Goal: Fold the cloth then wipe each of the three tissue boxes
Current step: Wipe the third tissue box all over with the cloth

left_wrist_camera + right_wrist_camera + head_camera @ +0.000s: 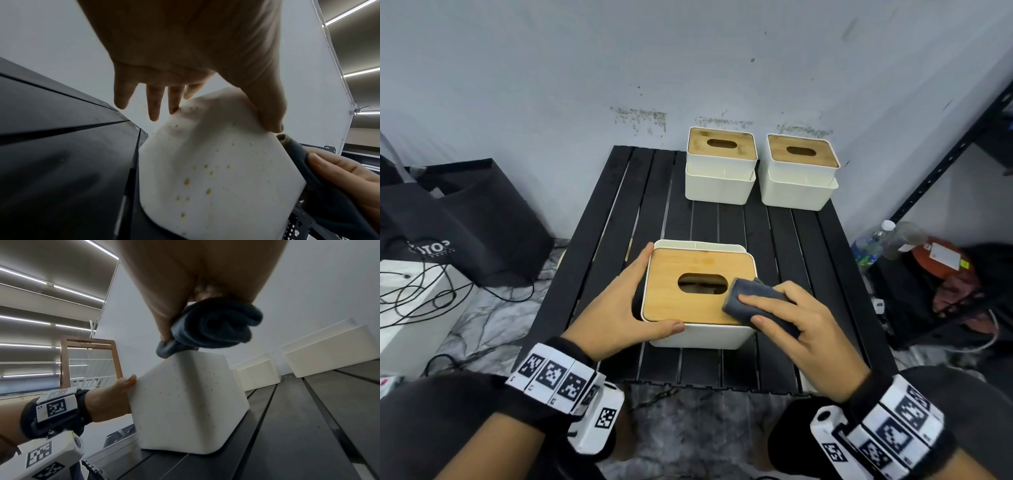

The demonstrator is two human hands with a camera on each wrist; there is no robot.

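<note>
The near tissue box [681,337] is white with a bamboo lid [674,298] and an oval slot; it stands at the table's front. My left hand [619,305] braces its left side, fingers straight along the wall, thumb along the front top edge. My right hand [798,325] grips a folded dark grey cloth [756,294] and presses it on the lid's front right corner. The right wrist view shows the cloth [213,327] bunched in the hand atop the box [185,410]. Two more tissue boxes [719,171] [799,174] stand at the back of the table. The left wrist view shows the box wall [216,170] speckled with yellowish spots.
The black slatted table [619,212] stands against a grey wall. A black bag [469,219] and a white box with cables [410,301] lie on the floor at left. A black metal shelf [941,164], a bottle [883,240] and clutter sit at right.
</note>
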